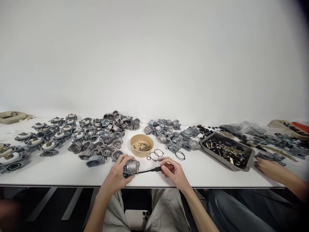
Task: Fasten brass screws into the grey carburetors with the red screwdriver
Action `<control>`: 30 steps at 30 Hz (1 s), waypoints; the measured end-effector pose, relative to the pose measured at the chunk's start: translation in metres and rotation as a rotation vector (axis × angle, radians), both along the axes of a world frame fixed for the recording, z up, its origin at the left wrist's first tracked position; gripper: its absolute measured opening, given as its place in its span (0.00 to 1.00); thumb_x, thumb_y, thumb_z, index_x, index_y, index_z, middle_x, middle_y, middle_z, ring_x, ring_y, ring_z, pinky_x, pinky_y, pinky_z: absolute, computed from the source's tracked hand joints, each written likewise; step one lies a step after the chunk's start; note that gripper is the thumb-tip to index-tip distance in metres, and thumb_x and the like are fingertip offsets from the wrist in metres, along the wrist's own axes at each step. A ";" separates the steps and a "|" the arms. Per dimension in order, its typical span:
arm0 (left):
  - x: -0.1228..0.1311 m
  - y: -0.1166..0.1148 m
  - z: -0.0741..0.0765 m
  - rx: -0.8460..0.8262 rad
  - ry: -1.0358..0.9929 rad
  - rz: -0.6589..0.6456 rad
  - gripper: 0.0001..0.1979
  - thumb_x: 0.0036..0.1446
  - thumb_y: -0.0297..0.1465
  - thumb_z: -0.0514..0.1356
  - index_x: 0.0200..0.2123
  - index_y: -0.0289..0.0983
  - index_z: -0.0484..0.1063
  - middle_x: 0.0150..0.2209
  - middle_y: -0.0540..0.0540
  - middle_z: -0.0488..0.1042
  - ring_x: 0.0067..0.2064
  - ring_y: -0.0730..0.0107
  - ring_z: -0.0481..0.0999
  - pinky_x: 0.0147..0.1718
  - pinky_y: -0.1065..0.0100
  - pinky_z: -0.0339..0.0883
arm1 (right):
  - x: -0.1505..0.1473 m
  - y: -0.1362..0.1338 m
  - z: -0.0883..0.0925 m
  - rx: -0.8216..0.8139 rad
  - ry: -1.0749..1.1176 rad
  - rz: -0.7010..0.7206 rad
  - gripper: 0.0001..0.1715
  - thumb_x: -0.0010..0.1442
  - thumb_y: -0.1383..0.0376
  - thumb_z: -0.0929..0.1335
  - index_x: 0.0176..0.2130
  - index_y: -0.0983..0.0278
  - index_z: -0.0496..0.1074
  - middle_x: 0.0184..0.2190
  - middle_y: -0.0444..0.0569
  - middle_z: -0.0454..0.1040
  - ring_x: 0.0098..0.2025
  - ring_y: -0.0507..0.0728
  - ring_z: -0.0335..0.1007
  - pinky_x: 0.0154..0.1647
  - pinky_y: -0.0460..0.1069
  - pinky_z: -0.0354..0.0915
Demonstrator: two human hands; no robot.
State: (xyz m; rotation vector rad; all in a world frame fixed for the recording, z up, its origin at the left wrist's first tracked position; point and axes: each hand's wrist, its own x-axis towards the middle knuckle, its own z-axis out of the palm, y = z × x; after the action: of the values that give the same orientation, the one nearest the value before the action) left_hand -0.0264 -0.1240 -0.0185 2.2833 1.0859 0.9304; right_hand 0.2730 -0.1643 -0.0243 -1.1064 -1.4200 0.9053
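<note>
My left hand [118, 174] is closed around a grey metal carburetor [132, 167], held on its side near the table's front edge. In my right hand [175, 174] is a screwdriver [158, 169] with a red and black handle. Its thin dark shaft points left, and the tip meets the carburetor's lower right side; whether it sits in a screw I cannot tell. Just behind my hands lie black rubber rings [154, 156] and another pair of rings [180, 155]. A round tan bowl [142, 140] behind them holds many small screws.
Metal bowl-shaped castings [106, 141] are heaped left of the tan bowl. Carburetor bodies with white floats [49, 145] stand farther left. More carburetors [166, 129] lie behind right. A metal tray [228, 149] holds small parts; another person's hand [267, 167] is beside it.
</note>
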 end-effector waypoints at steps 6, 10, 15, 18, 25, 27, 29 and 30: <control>-0.001 0.001 -0.002 -0.016 0.008 0.006 0.29 0.60 0.27 0.66 0.61 0.51 0.62 0.63 0.43 0.63 0.65 0.50 0.68 0.58 0.57 0.68 | 0.005 0.000 -0.001 0.036 0.007 0.011 0.18 0.60 0.52 0.76 0.40 0.63 0.76 0.31 0.47 0.74 0.27 0.52 0.67 0.29 0.48 0.66; -0.001 0.002 -0.004 -0.006 0.005 0.012 0.30 0.59 0.27 0.68 0.61 0.51 0.64 0.63 0.44 0.64 0.65 0.49 0.68 0.58 0.58 0.69 | 0.002 0.002 -0.004 0.009 0.000 -0.041 0.20 0.62 0.49 0.74 0.38 0.64 0.76 0.24 0.44 0.71 0.23 0.51 0.64 0.25 0.47 0.64; -0.001 0.003 -0.006 -0.001 0.012 0.019 0.31 0.58 0.26 0.68 0.61 0.52 0.63 0.63 0.45 0.64 0.66 0.50 0.67 0.59 0.56 0.67 | -0.002 0.004 -0.005 -0.014 -0.005 -0.057 0.24 0.65 0.47 0.71 0.32 0.64 0.72 0.24 0.44 0.72 0.19 0.50 0.62 0.21 0.46 0.59; -0.001 0.003 -0.005 0.016 0.008 0.010 0.30 0.59 0.26 0.67 0.61 0.51 0.63 0.63 0.44 0.64 0.65 0.51 0.69 0.58 0.58 0.69 | -0.001 0.004 -0.004 -0.014 -0.006 -0.031 0.23 0.65 0.47 0.71 0.33 0.64 0.72 0.23 0.44 0.72 0.20 0.51 0.64 0.22 0.46 0.62; 0.000 0.002 -0.005 0.049 0.009 0.010 0.29 0.59 0.26 0.65 0.61 0.50 0.63 0.62 0.43 0.65 0.64 0.52 0.70 0.56 0.61 0.70 | 0.007 -0.003 0.003 0.105 -0.041 0.059 0.19 0.61 0.52 0.75 0.44 0.62 0.77 0.41 0.52 0.78 0.43 0.59 0.75 0.46 0.51 0.70; 0.000 0.002 -0.006 0.056 0.011 0.019 0.30 0.59 0.26 0.65 0.61 0.50 0.63 0.62 0.43 0.65 0.64 0.51 0.69 0.57 0.60 0.69 | 0.006 -0.002 0.002 0.100 -0.017 0.096 0.21 0.64 0.50 0.74 0.48 0.61 0.76 0.44 0.53 0.78 0.43 0.59 0.76 0.43 0.51 0.70; 0.000 0.002 -0.007 0.063 0.009 0.023 0.30 0.59 0.26 0.65 0.61 0.50 0.63 0.62 0.43 0.65 0.65 0.51 0.69 0.58 0.59 0.68 | 0.003 0.001 -0.001 0.029 0.031 0.087 0.21 0.68 0.47 0.69 0.47 0.61 0.74 0.38 0.50 0.77 0.31 0.55 0.74 0.30 0.48 0.67; 0.000 0.002 -0.008 0.065 0.009 0.023 0.30 0.59 0.26 0.65 0.61 0.50 0.63 0.62 0.43 0.65 0.65 0.51 0.69 0.58 0.59 0.68 | 0.002 0.003 -0.002 -0.008 0.051 0.071 0.21 0.70 0.47 0.67 0.45 0.62 0.74 0.33 0.47 0.75 0.24 0.53 0.70 0.23 0.47 0.63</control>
State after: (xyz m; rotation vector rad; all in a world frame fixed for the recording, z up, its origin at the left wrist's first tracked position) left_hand -0.0263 -0.1217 -0.0262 2.3336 1.1030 0.9789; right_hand 0.2751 -0.1618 -0.0268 -1.0377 -1.4222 0.9841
